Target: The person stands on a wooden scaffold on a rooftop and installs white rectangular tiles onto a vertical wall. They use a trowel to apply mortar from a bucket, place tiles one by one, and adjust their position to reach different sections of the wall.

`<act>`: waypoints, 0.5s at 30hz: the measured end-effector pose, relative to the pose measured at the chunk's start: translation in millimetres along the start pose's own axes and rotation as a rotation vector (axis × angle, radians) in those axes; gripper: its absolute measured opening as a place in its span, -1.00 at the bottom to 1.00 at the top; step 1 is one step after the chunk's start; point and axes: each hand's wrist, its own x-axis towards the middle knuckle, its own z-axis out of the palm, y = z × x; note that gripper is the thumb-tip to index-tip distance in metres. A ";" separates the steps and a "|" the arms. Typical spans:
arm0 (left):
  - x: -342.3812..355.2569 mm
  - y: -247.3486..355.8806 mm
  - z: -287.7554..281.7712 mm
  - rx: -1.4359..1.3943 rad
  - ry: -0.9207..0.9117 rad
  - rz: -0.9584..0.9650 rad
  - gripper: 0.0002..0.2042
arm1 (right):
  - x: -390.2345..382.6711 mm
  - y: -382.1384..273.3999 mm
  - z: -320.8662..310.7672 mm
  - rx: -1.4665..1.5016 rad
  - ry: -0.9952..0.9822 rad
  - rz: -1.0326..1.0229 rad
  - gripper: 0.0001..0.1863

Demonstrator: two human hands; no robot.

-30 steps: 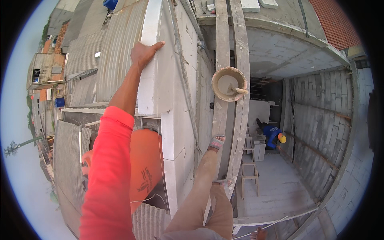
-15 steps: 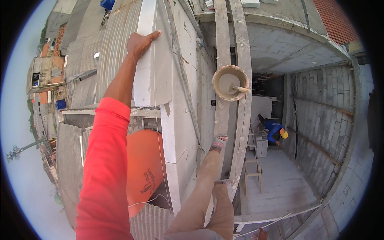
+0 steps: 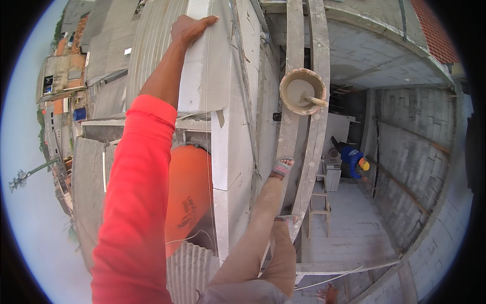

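My left hand [image 3: 191, 30], in a red sleeve, grips the top edge of a pale lightweight concrete block [image 3: 218, 66] on the wall. Its thumb stretches across the top and the fingers go over the outer side, partly hidden. A thin string runs down along the wall. At the bottom edge, my right hand [image 3: 328, 293] shows small and partly cut off, its fingers apart and nothing visible in them. On the wooden planks [image 3: 295, 45] stands a bucket [image 3: 303, 91] of grey mortar with a tool handle [image 3: 317, 102] leaning out.
My sandalled feet [image 3: 282, 166] stand on narrow planks high above a room. Down there a person [image 3: 353, 160] in blue with a yellow cap crouches near stacked blocks [image 3: 332, 177] and a wooden ladder [image 3: 320, 210]. Left of the wall are an orange tank [image 3: 188, 192] and corrugated roofs [image 3: 152, 45].
The view has shifted, so the wall, planks and bucket appear higher and further right. My left hand stays on the block. My right hand shows a little more at the bottom edge.
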 end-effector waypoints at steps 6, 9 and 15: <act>1.3 2.0 0.8 0.004 -0.011 -0.007 -0.15 | 10.9 -30.5 -14.0 0.534 0.037 0.200 -0.39; 1.2 1.0 2.3 0.015 0.015 0.000 -0.14 | 15.8 -56.1 -24.9 0.795 0.070 0.309 -0.46; -4.1 6.4 -2.1 -0.006 -0.066 -0.028 0.00 | 19.8 -47.8 -30.3 0.043 0.033 0.081 -0.38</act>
